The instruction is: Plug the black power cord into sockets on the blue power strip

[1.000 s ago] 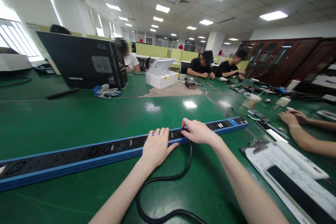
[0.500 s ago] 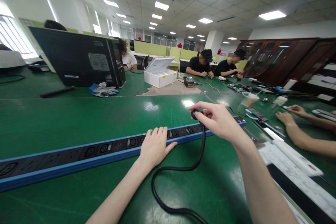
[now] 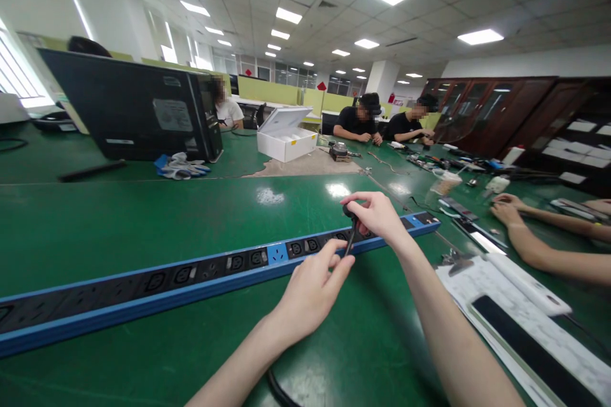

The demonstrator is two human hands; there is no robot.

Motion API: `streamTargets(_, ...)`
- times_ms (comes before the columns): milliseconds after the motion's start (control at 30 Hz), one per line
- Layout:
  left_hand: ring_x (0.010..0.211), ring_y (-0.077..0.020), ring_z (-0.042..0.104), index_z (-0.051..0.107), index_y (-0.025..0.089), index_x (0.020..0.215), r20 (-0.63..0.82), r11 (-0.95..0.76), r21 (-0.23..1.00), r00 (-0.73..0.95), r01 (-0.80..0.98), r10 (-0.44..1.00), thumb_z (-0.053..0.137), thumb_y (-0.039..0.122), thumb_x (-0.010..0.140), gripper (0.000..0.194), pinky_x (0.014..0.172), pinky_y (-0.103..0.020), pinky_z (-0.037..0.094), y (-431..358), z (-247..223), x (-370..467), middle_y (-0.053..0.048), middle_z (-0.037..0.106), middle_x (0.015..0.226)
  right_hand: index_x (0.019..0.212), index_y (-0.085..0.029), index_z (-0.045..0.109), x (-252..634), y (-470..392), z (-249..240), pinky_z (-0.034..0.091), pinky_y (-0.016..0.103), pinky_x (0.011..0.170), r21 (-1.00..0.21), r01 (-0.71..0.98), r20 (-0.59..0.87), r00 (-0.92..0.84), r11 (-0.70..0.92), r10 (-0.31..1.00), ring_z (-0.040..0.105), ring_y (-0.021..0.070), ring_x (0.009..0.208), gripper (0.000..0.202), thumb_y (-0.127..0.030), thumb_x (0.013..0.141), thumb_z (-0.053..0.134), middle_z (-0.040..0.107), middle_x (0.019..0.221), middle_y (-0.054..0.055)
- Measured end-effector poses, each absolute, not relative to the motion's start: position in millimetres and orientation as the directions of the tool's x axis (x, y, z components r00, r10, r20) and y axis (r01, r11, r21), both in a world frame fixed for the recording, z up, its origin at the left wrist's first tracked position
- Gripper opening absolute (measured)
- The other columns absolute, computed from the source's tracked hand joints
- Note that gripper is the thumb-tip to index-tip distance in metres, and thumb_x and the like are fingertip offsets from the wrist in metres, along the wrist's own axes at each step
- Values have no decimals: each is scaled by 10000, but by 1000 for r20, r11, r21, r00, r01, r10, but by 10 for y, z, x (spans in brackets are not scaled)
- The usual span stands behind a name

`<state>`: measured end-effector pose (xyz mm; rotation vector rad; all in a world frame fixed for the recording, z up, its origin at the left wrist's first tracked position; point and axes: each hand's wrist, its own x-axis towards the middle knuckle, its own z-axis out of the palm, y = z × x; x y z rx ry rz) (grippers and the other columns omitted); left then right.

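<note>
– So, head view, the only one: first item?

– Black plug point(image 3: 349, 209), one. Location: raised above the power strip point(image 3: 210, 269), near its far edge as seen from here. Contact with it: cannot tell.

– Held how?

– Right hand point(image 3: 378, 215): thumb and index finger pinching the plug, other fingers curled underneath. Left hand point(image 3: 310, 292): thumb and index finger pinching the black cord point(image 3: 351, 239) just below the plug, other fingers bent, partly hidden.

– Handling notes?

– Plug: probably light, hard and sturdy; best taken by its moulded body. Cord: thick, likely springy, apt to twist the plug; support it close behind. Lower run mostly hidden, one bend showing by the left forearm.

– And the strip?

– Long, blue-edged, one blue socket point(image 3: 277, 254) among black ones. Lies flat on the green tabletop point(image 3: 200, 350), neither hand visibly gripping it. Likely rigid and fairly heavy, smooth-sided; take hold by both long edges.

– Surroundings?

– Right: clipboard point(image 3: 456, 286) with papers, phone point(image 3: 529, 346) on top; beyond, a co-worker's hands point(image 3: 506, 208). Far side: gloves point(image 3: 180, 166), white box point(image 3: 286, 147), lid raised.
</note>
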<state>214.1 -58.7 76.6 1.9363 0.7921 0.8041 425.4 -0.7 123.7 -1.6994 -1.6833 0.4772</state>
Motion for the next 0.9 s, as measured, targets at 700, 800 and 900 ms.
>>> streamTargets(700, 1164, -237, 588, 625, 210, 1208, 422, -488, 634, 260, 600, 868, 420, 327, 981, 328, 1027, -398, 443, 320, 154, 1620, -88, 681, 1213, 944, -217, 740, 4586, -197, 1432, 346, 258, 637, -46, 992, 203, -102, 114, 974, 618, 173, 736, 359, -514, 957, 537, 718, 820, 38)
streamTargets(800, 1140, -252, 603, 640, 216, 1207, 387, -502, 473, 341, 724, 857, 415, 362, 990, 345, 987, -405, 454, 301, 83, 1589, -89, 697, 1194, 933, -231, 743, 4734, -170, 1390, 337, 272, 626, 80, 996, 228, 12, -31, 974, 644, 206, 773, 385, -541, 959, 515, 725, 836, 60)
streamTargets(900, 1118, -249, 624, 651, 238, 1204, 368, -529, 396, 397, 751, 841, 396, 418, 1004, 371, 986, -405, 437, 254, 69, 1617, -79, 716, 1177, 908, -227, 743, 4761, -117, 1302, 356, 281, 630, 129, 990, 216, 31, -60, 976, 661, 229, 794, 422, -552, 970, 480, 728, 836, 82)
